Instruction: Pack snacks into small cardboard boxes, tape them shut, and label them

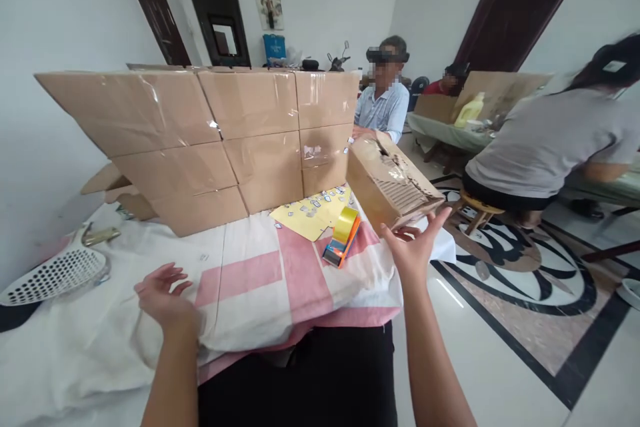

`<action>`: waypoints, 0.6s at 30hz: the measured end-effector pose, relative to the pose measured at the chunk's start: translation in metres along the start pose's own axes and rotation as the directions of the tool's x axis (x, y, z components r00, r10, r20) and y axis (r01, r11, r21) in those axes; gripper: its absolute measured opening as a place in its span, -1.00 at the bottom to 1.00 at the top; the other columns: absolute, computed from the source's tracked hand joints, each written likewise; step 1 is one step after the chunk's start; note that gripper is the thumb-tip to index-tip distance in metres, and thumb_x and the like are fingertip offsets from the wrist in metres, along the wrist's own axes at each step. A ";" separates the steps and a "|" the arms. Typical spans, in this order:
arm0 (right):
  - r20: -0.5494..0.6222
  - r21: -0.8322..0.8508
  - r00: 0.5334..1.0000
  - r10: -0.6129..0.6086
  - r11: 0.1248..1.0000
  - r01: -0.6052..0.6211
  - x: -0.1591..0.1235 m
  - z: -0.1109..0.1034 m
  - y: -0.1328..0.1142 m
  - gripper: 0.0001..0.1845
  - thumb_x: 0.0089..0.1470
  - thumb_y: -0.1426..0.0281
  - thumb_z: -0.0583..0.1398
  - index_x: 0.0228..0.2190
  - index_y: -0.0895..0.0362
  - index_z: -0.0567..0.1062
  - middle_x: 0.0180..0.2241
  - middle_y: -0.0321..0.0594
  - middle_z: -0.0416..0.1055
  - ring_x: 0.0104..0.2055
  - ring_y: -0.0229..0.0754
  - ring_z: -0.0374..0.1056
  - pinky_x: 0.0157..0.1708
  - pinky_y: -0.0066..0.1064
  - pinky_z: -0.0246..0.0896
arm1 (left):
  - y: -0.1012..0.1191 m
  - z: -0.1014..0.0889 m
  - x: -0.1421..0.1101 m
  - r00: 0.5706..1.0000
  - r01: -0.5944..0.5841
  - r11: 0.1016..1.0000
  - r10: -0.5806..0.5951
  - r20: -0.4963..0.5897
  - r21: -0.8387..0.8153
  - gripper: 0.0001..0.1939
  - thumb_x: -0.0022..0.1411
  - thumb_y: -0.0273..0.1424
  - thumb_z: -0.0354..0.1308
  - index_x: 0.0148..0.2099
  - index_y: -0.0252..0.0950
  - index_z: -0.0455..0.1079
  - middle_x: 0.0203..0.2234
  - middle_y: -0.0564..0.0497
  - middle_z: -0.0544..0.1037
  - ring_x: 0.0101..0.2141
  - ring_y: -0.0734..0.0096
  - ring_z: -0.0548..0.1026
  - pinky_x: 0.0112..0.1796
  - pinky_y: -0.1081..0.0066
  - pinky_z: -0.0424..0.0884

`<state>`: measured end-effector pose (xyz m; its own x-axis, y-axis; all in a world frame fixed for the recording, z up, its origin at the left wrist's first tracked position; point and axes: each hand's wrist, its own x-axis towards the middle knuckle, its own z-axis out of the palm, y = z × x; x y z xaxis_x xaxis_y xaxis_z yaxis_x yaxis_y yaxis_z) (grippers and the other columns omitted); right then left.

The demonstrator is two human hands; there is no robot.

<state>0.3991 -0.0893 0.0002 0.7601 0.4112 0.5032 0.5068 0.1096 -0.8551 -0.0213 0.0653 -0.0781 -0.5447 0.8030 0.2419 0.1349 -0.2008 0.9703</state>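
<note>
My left hand (165, 293) is over the cloth on the left, palm turned inward, fingers loosely bent and apart, holding nothing. At the table's right side, my right hand (413, 247) spans the near end of a torn cardboard box (390, 177). Its fingers are at the lower left corner and its thumb is by the right one. The box sits at a slant, its top ripped and partly taped. Left of it, an orange and blue tape dispenser with a yellow roll (345, 227) lies near a yellow sheet (300, 217) scattered with small cut pieces.
A large taped cardboard panel (260, 140) stands across the back of the table. On the left lies a white perforated plastic item (60, 273). One person (383, 103) sits beyond the panel; another (525, 140) sits on a stool at right. A pink and white cloth (305, 280) covers the table.
</note>
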 end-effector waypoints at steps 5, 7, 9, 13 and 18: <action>-0.100 -0.293 0.993 0.060 0.952 -0.087 0.021 -0.003 0.065 0.42 -0.27 0.13 0.41 0.41 0.29 -0.20 0.33 0.27 0.01 0.28 0.28 0.12 0.24 -0.01 0.11 | -0.001 -0.002 -0.003 0.992 0.097 0.986 -0.106 -0.063 -0.134 -0.48 0.24 0.00 -0.30 -0.26 -0.26 0.32 -0.38 -0.02 0.40 -0.45 0.37 0.37 -0.50 0.42 0.27; -0.121 -0.319 0.992 0.043 0.944 -0.080 0.034 0.015 0.085 0.36 -0.25 0.13 0.39 0.40 0.27 -0.14 0.32 0.22 0.03 0.37 0.27 -0.03 0.31 0.00 -0.04 | -0.003 -0.003 -0.003 0.990 0.118 0.980 -0.129 -0.059 -0.162 -0.50 0.22 -0.01 -0.26 -0.27 -0.27 0.34 -0.39 -0.01 0.40 -0.45 0.38 0.37 -0.49 0.42 0.26; -0.103 -0.321 0.992 0.070 0.942 -0.100 0.056 0.040 0.098 0.37 -0.26 0.14 0.38 0.41 0.23 -0.18 0.31 0.22 0.03 0.37 0.27 -0.01 0.30 -0.01 -0.01 | -0.005 -0.004 -0.001 0.988 0.137 0.975 -0.148 -0.050 -0.177 -0.49 0.22 -0.01 -0.25 -0.28 -0.27 0.35 -0.42 0.00 0.40 -0.45 0.38 0.37 -0.48 0.41 0.26; 0.000 -0.394 0.973 0.232 0.894 -0.213 0.118 0.105 0.115 0.42 -0.25 0.13 0.37 0.41 0.22 -0.31 0.35 0.30 -0.11 0.29 0.35 0.12 0.22 0.06 0.11 | -0.012 -0.003 0.005 0.987 0.158 0.975 -0.162 -0.011 -0.158 -0.48 0.23 0.00 -0.24 -0.34 -0.25 0.37 -0.47 0.00 0.42 -0.45 0.33 0.38 -0.45 0.37 0.25; 0.059 -0.410 0.969 0.238 0.891 -0.194 0.175 0.173 0.140 0.42 -0.27 0.15 0.38 0.41 0.10 -0.32 0.34 0.21 -0.03 0.23 0.34 0.22 0.18 0.08 0.16 | -0.025 -0.002 0.009 0.999 0.016 0.999 -0.018 0.038 0.047 -0.44 0.31 -0.06 -0.31 -0.43 -0.21 0.40 -0.54 -0.04 0.47 -0.42 0.21 0.41 -0.38 0.23 0.29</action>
<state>0.5322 0.1546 -0.0529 0.8334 0.4782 0.2769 0.4712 -0.3532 -0.8082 -0.0309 0.0762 -0.1006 -0.5155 0.8271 0.2242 0.1646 -0.1612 0.9731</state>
